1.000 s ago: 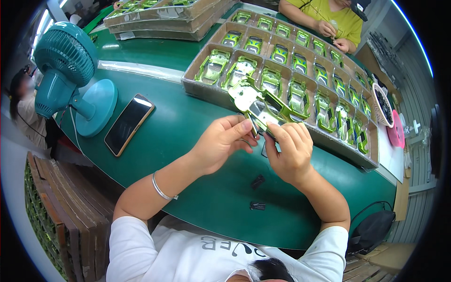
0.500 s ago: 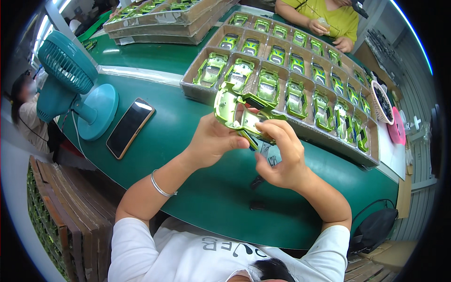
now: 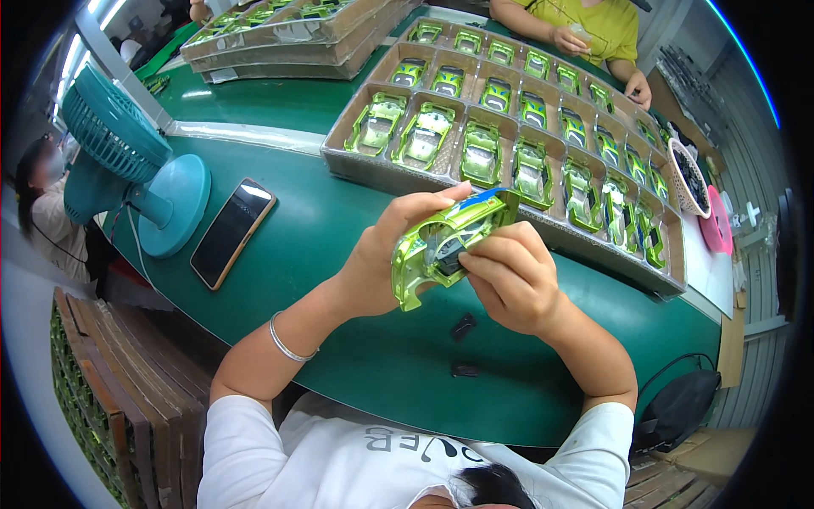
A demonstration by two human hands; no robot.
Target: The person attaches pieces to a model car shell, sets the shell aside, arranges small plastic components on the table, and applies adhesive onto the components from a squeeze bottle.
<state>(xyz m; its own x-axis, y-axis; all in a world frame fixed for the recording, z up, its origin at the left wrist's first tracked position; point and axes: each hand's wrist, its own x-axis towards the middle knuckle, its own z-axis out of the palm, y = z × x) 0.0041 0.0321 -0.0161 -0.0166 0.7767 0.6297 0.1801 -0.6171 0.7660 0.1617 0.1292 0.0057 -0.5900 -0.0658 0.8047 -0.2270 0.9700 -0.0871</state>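
Head view: left hand (image 3: 373, 254) has its fingers curled around glossy, curved green car shell (image 3: 455, 226) above smooth counter (image 3: 365, 356); right hand (image 3: 515, 278) pinches dark part (image 3: 448, 261) toward five o'clock; partitioned tray (image 3: 373, 170) lies at one o'clock.

Dark lettering (image 3: 407, 443) spans the front of the wearer's white shirt (image 3: 254, 450), appearing upside down in this view. The blue marking (image 3: 482, 201) on the hand-held green car shell (image 3: 415, 261) is illegible.
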